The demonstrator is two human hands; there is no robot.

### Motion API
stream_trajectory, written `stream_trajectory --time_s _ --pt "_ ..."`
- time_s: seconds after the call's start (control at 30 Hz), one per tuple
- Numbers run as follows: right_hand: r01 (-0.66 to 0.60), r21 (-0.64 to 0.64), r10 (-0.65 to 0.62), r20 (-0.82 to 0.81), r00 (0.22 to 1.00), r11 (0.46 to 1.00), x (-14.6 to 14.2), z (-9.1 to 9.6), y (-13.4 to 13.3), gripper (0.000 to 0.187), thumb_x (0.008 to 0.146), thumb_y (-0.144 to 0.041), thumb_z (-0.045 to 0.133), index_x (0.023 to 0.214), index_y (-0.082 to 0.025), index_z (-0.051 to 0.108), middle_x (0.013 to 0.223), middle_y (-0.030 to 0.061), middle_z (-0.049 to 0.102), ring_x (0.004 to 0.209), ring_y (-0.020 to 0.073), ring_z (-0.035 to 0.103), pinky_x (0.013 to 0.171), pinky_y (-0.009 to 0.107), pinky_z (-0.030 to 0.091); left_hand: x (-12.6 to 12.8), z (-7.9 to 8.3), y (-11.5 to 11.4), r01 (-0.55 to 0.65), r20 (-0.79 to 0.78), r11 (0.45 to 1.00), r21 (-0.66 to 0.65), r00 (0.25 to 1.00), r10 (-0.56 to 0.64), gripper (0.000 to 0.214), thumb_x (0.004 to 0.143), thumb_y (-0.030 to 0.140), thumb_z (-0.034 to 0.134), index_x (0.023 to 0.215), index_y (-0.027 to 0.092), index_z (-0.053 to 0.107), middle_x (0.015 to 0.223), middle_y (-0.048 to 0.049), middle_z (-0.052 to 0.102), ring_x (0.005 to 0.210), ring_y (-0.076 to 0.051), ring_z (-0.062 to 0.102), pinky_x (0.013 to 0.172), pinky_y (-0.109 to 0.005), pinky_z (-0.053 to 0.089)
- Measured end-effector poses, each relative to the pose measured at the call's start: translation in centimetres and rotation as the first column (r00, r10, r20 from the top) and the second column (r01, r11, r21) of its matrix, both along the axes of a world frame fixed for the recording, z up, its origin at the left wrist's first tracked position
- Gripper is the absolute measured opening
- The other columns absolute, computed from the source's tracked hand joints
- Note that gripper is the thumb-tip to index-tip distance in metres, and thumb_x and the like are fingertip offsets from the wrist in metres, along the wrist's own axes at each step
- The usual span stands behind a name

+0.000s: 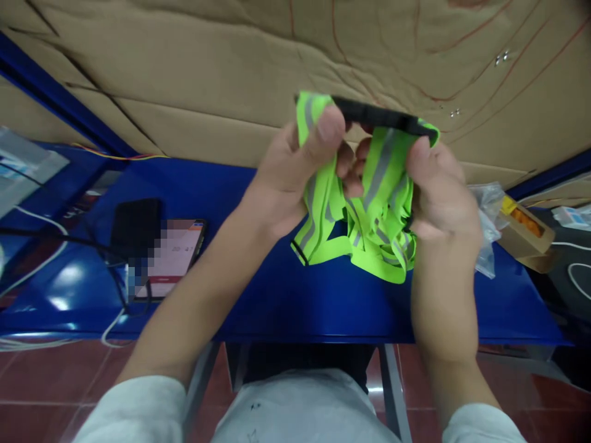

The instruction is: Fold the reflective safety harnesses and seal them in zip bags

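Both hands hold up a neon-yellow reflective strap (379,165) with grey stripes, above the blue table. My left hand (300,163) is closed, its thumb pressed on the strap's left part. My right hand (441,184) is closed on the right part, thumb near the top; it looks slightly blurred. A black band (373,114) runs along the top between the two thumbs. Below, several loops of the same neon strap hang down in a tangled bunch; I cannot tell whether they touch the table. A small black piece sits at the lower left loop.
A blue table (286,307) lies under my hands, with a cardboard wall (207,74) behind it. At left are a phone (178,255), a black flat item (133,224) and loose cables. At right stand a clear plastic bag (487,212) and an open cardboard box (529,237).
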State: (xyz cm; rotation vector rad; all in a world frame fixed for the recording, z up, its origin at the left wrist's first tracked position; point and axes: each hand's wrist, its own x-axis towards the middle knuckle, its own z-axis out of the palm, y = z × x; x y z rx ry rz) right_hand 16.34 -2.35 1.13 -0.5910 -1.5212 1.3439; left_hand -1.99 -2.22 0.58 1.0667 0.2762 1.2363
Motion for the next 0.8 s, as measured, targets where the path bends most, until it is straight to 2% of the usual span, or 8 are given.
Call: stream_trajectory --time_s 0.13,0.23,0.3,0.43,0.53,0.67,0.73,0.8 --pt "-0.095 -0.204 0.09 -0.034 0.995 0.974 -0.1 -0.8 0.4 0.05 0.082 -0.068 0.076 0.087 -0.019 0.064 0.081 0.001 0.063 0.074 0.0141 0.063 0.069 0.028 0.056 -0.7 -2.0 0.8 0.221 -0.193 0.974 -0.057 0.954 -0.228 0.056 0.07 0.066 0.087 0.093 0.017 0.073 0.068 -0.002 0.068 0.067 -0.022 0.074 0.058 -0.03 0.06" --pt "-0.148 -0.266 0.134 -0.069 0.989 0.953 0.2 -1.3 0.7 0.047 0.08 -0.06 0.082 0.09 -0.018 0.063 0.074 -0.004 0.056 0.059 0.0073 0.052 0.055 0.021 0.048 -1.4 -2.2 1.6 0.224 -0.184 0.971 -0.083 0.954 -0.235 0.048 0.076 0.061 0.084 0.091 0.017 0.073 0.068 -0.002 0.07 0.065 -0.022 0.074 0.056 -0.028 0.059" --pt "-0.255 -0.256 0.243 -0.077 0.967 0.933 0.5 -1.5 1.0 0.047 0.078 -0.055 0.085 0.097 -0.017 0.065 0.08 -0.0031 0.059 0.058 0.0053 0.05 0.051 0.019 0.044 -1.7 -2.0 2.1 0.216 -0.131 0.973 -0.077 0.966 -0.225 0.039 0.08 0.054 0.083 0.089 0.017 0.074 0.069 -0.0006 0.071 0.06 -0.018 0.072 0.054 -0.025 0.058" --pt "-0.453 -0.221 0.449 -0.072 0.891 0.864 1.1 -2.2 1.7 0.047 0.086 -0.058 0.077 0.102 -0.015 0.066 0.082 -0.0013 0.06 0.055 0.0037 0.047 0.05 0.018 0.043 -2.6 -2.0 2.6 0.214 -0.078 0.974 -0.071 0.973 -0.219 0.037 0.081 0.053 0.083 0.089 0.018 0.075 0.074 -0.0004 0.073 0.068 -0.018 0.076 0.06 -0.025 0.06" --pt "-0.422 -0.257 0.421 -0.065 0.905 0.869 1.5 -2.3 1.7 0.043 0.083 -0.052 0.08 0.099 -0.015 0.065 0.078 -0.0029 0.057 0.051 0.0026 0.043 0.048 0.017 0.042 -3.0 -2.4 2.6 0.308 -0.066 0.95 -0.049 0.948 -0.311 0.033 0.078 0.052 0.086 0.09 0.022 0.076 0.06 0.0049 0.063 0.054 -0.015 0.07 0.055 -0.025 0.058" --pt "-0.347 -0.285 0.347 -0.051 0.936 0.894 2.2 -1.6 0.6 0.05 0.068 -0.042 0.092 0.101 -0.015 0.066 0.073 -0.0052 0.054 0.053 0.0031 0.045 0.051 0.016 0.044 -2.6 -2.4 2.2 0.516 -0.064 0.856 0.012 0.855 -0.515 0.024 0.083 0.047 0.083 0.088 0.023 0.078 0.047 0.0075 0.048 0.032 -0.008 0.048 0.042 -0.022 0.047" --pt "-0.267 -0.27 0.283 0.022 0.959 0.925 2.3 -0.8 -0.2 0.046 0.066 -0.035 0.094 0.098 -0.015 0.068 0.077 -0.0026 0.06 0.063 0.0067 0.056 0.059 0.018 0.051 -2.2 -2.1 1.9 0.489 -0.046 0.873 0.004 0.872 -0.488 0.026 0.087 0.048 0.08 0.089 0.023 0.078 0.049 0.0068 0.052 0.033 -0.006 0.048 0.043 -0.021 0.047" --pt "-0.195 -0.281 0.223 0.069 0.972 0.94 2.2 -0.1 -0.7 0.034 0.072 -0.031 0.09 0.092 -0.015 0.068 0.083 0.0009 0.066 0.076 0.0117 0.065 0.072 0.023 0.058 -1.9 -1.8 1.7 0.395 -0.04 0.918 -0.009 0.918 -0.395 0.029 0.087 0.05 0.079 0.095 0.023 0.079 0.063 0.0037 0.067 0.044 -0.008 0.06 0.049 -0.02 0.051"
